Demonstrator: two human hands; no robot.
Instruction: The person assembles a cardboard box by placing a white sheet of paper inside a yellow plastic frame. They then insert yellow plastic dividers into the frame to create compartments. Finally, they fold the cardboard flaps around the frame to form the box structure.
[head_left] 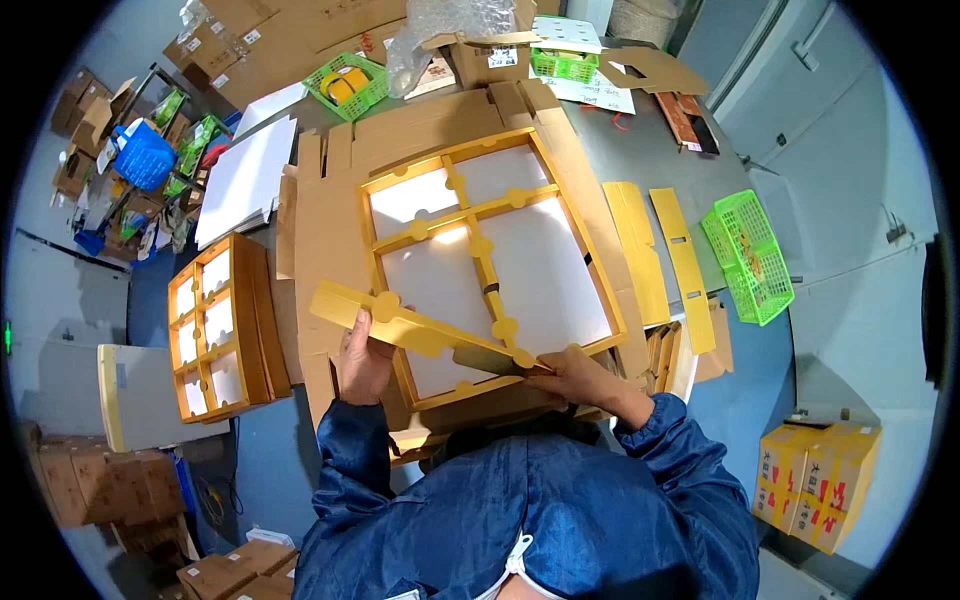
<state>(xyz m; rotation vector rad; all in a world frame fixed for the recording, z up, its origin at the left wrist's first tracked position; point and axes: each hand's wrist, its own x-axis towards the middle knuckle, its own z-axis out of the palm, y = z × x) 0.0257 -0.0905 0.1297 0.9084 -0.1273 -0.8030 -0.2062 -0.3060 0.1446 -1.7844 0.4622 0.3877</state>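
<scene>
A yellow cardboard divider strip with rounded tabs slants across the near part of a shallow yellow box. My left hand grips the strip near its left end, thumb on top. At its other end, my right hand pinches the strip close to the box's near edge. A dark, shaded face shows beside the right fingertips; whether it belongs to the strip I cannot tell. Inside the box, crossed yellow dividers part the white bottom into compartments. Flattened brown cardboard lies beneath the box.
At the left stands a stack of similar divided yellow boxes, below white sheets. Flat yellow strips and a green basket lie to the right. Farther back are a green basket with yellow tape and bubble wrap.
</scene>
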